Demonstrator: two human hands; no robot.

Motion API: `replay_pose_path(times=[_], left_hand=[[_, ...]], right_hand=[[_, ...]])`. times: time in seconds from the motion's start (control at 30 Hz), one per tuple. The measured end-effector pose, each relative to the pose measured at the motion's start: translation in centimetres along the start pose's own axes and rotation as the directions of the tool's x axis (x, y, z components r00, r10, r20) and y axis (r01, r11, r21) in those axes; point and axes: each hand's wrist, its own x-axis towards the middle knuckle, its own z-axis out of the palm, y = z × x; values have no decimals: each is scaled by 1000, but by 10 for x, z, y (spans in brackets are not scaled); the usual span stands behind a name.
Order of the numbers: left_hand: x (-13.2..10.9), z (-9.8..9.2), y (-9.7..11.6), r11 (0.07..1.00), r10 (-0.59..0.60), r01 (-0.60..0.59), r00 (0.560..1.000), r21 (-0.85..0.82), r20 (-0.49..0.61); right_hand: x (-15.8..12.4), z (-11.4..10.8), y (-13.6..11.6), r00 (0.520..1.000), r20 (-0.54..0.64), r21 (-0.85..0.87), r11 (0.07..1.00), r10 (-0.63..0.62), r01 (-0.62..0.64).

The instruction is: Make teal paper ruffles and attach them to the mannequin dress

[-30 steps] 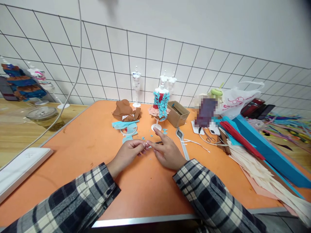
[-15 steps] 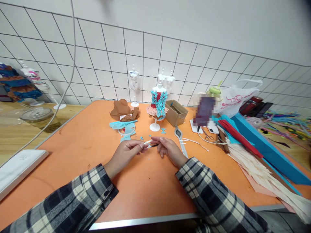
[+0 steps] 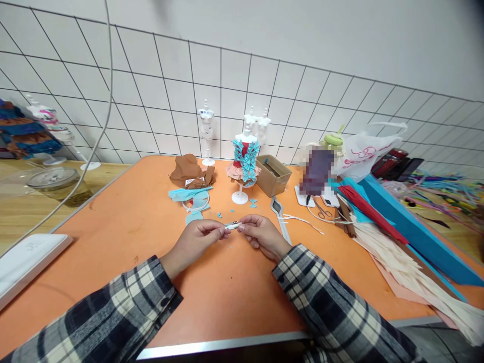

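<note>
Between my two hands is a small thin white strip with dark marks (image 3: 233,226), too small to name exactly. My left hand (image 3: 196,242) pinches its left end between thumb and forefinger. At the other end, my right hand (image 3: 261,235) is closed, its thumb and fingertips on the strip. Just beyond the hands stands a small white dress form (image 3: 246,137) wearing a red top with light-blue ruffles and a pink skirt. A light-blue bow (image 3: 253,203) and tiny blue scraps (image 3: 220,215) lie on the orange table (image 3: 227,302).
Brown fabric (image 3: 185,170) and light-blue cloth (image 3: 196,199) lie back left. A cardboard box (image 3: 278,176) stands behind the bow. To the right are a grey zipper-like strip (image 3: 282,219), scissors (image 3: 323,209), cream fabric (image 3: 393,252) and a long blue box (image 3: 419,227). A white device (image 3: 34,264) sits far left.
My right fingers, stretched out before, have curled in to pinch the strip's right end. The strip now lies flatter between the hands. My left hand has barely moved.
</note>
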Motion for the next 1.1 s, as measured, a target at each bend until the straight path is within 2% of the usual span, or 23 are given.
replay_pose_path(times=[0.07, 0.2, 0.27, 0.37, 0.43, 0.47, 0.57, 0.67, 0.77, 0.9, 1.1], left_hand=[[1, 0, 0, 1000, -4, 4, 1000, 11, -4], [3, 0, 0, 998, 3, -1, 1000, 67, -31], [5, 0, -1, 992, -39, 45, 998, 118, -52], [6, 0, -4, 975, -104, 119, 990, 185, -91], [5, 2, -7, 972, -74, 94, 992, 217, -99], [5, 4, -8, 972, -40, 58, 996, 227, -85], [0, 12, -10, 970, 54, -58, 998, 238, 23], [-3, 19, -7, 953, 82, -101, 994, 286, 79], [-4, 20, -4, 910, 114, -140, 990, 390, 88], [-3, 14, -3, 864, 137, -170, 985, 474, 104], [-2, 10, -5, 862, 113, -136, 991, 488, 78]], right_hand=[[0, -1, 0, 1000, -2, 2, 1000, 6, -6], [0, -2, 1, 998, 64, 12, 1000, 23, -24], [0, -2, 2, 999, 34, -7, 1000, 7, -7], [3, -3, 2, 976, -168, -173, 979, -136, 107], [4, -3, 3, 915, -274, -404, 899, -295, 169], [4, -2, 4, 882, -280, -522, 832, -378, 191], [2, 3, 7, 813, -162, -746, 609, -559, 270], [-2, 9, 12, 794, -20, -821, 463, -607, 334], [-4, 11, 14, 814, 65, -839, 409, -578, 358], [-4, 8, 14, 846, 133, -840, 394, -517, 374], [-4, 7, 15, 822, 214, -833, 342, -528, 436]])
